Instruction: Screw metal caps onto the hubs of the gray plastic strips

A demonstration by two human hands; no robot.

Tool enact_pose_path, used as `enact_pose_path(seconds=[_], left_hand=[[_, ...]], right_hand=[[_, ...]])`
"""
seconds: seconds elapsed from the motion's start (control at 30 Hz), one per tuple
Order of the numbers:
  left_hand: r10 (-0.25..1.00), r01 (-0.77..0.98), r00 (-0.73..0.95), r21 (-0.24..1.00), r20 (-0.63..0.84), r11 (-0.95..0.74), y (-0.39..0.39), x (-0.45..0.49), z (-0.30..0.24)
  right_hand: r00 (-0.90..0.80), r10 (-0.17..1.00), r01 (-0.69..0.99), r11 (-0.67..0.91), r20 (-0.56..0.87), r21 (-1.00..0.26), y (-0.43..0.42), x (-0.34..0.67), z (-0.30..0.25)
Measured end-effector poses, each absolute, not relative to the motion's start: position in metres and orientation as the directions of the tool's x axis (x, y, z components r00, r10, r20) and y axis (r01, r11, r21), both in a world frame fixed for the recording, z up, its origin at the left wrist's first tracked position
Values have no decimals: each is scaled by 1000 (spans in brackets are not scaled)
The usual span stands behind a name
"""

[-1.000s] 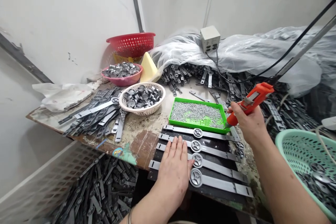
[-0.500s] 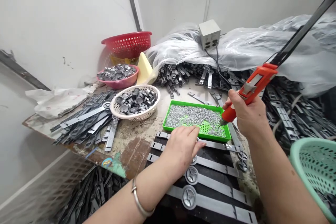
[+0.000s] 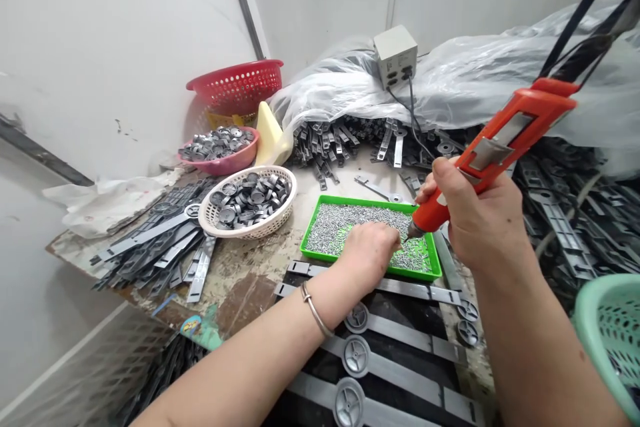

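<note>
My right hand [image 3: 480,213] is wrapped round an orange electric screwdriver [image 3: 493,147], its bit slanting down to the left over the green tray [image 3: 320,256]. Small silvery screws [image 3: 345,220] lie loose in that tray. Over its near side is my left hand [image 3: 367,250], fingers bent and pinched together close to the bit; whatever they hold is too small to make out. Below it, several grey strips [image 3: 395,337] lie side by side on a black surface. Spoked round pieces [image 3: 357,355] sit on their middles, partly covered by my left forearm.
Left of the tray are a cream basket [image 3: 287,217] and a pink bowl [image 3: 220,167] of round parts, plus a pile of strips [image 3: 155,233]. A grey-white box [image 3: 397,57] with cables rests on plastic sheeting behind. A mint-green basket [image 3: 590,307] stands at right.
My left hand has moved forward from above the strips into the screw tray, beside the bit. The screwdriver stays in my right hand, its body now nearer and larger in view.
</note>
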State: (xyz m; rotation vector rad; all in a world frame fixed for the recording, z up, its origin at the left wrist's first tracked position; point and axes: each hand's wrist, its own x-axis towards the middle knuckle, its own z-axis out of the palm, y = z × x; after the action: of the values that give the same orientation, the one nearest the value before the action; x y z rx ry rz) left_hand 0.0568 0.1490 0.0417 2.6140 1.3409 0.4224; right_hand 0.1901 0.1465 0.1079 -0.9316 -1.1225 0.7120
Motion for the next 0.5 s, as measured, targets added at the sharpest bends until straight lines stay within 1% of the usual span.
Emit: enact_pose_path(seconds=[0.07, 0.17, 0.23, 0.33, 0.4, 0.5], left_hand=[[778, 730, 608, 273, 158, -626, 153, 53, 38], [674, 624, 727, 282, 132, -729, 160, 56, 34], [588, 540, 804, 301, 94, -786, 166, 63, 33], [491, 458, 871, 339, 14, -822, 176, 70, 37], [462, 442, 886, 360, -35, -822, 181, 68, 42], [477, 472, 875, 365, -83, -802, 185, 56, 48]], right_hand=[[315, 836, -14, 476, 448, -879, 144, 191, 111], [327, 813, 14, 505, 482, -863, 139, 193, 117], [342, 797, 50, 514, 498, -857, 135, 193, 121], [355, 783, 69, 524, 512, -849, 130, 193, 126], [346, 784, 57, 531, 516, -845, 127, 193, 128], [333, 789, 40, 535, 516, -844, 124, 194, 128]])
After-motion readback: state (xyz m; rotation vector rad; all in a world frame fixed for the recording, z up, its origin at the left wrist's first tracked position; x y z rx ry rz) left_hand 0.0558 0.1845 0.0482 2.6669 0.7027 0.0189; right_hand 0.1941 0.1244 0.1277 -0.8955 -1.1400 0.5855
